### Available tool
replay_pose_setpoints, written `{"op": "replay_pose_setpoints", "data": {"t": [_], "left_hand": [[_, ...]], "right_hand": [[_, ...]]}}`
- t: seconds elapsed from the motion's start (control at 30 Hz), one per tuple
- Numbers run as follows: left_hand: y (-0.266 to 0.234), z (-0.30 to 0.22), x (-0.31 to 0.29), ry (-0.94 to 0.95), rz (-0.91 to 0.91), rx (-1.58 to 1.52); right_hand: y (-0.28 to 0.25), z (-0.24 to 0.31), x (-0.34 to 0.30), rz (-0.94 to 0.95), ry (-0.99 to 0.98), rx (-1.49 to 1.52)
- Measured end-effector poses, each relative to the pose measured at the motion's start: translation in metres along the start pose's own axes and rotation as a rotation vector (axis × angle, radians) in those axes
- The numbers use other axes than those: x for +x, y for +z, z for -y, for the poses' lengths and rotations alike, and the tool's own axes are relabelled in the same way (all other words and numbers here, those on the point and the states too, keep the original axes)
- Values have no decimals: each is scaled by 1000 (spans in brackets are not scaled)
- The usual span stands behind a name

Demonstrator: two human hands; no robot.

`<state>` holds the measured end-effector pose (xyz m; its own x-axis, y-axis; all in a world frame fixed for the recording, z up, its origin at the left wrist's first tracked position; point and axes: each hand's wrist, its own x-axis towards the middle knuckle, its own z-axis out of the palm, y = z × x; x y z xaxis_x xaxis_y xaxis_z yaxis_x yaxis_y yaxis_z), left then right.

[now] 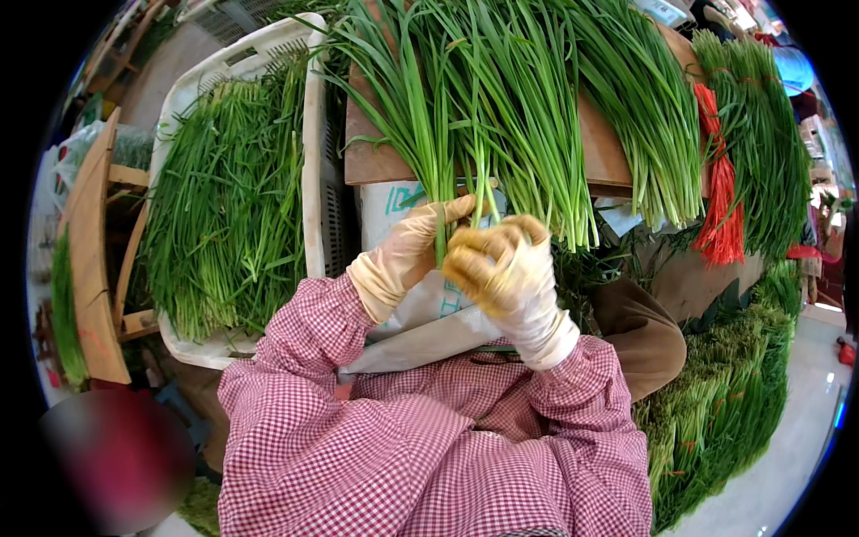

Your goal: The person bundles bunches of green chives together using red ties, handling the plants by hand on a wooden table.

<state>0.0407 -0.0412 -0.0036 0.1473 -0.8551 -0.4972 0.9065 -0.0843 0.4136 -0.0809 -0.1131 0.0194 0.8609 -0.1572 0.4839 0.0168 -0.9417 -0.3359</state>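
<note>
Both of my hands wear pale gloves, the right one stained yellow-brown. My left hand [413,248] is closed round the stem ends of a small bunch of garlic chives [436,152], whose leaves fan away over the wooden board. Close beside it, slightly blurred, my right hand [503,268] has its fingers curled on the pale ends of a few chive stalks [483,183]. A larger pile of chives [546,134] lies just beyond, stems toward me. Below my hands, a white printed sack [429,309] covers my lap.
A white plastic crate [313,179] full of chives stands at left. The wooden board [604,134] carries another chive pile [662,143]. Red ties [718,192] hang at its right end, by bundled chives [756,134]. More bundles [716,421] stand at lower right. Wooden planks [94,268] lean far left.
</note>
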Motion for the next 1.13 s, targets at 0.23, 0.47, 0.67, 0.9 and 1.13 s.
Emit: {"op": "replay_pose_setpoints", "data": {"t": [0.23, 0.47, 0.67, 0.9, 1.13], "left_hand": [[-15, -2, 4, 68, 202, 168], [-11, -4, 9, 23, 199, 111], [-15, 0, 10, 73, 82, 68], [-12, -2, 18, 7, 106, 138], [-14, 4, 24, 46, 48, 220]], "right_hand": [[-12, 37, -54, 819, 212, 425], [-20, -9, -68, 240, 931, 478], [-13, -17, -44, -101, 1115, 1225], [6, -13, -45, -124, 1093, 1405], [5, -6, -44, -23, 1053, 1313]]}}
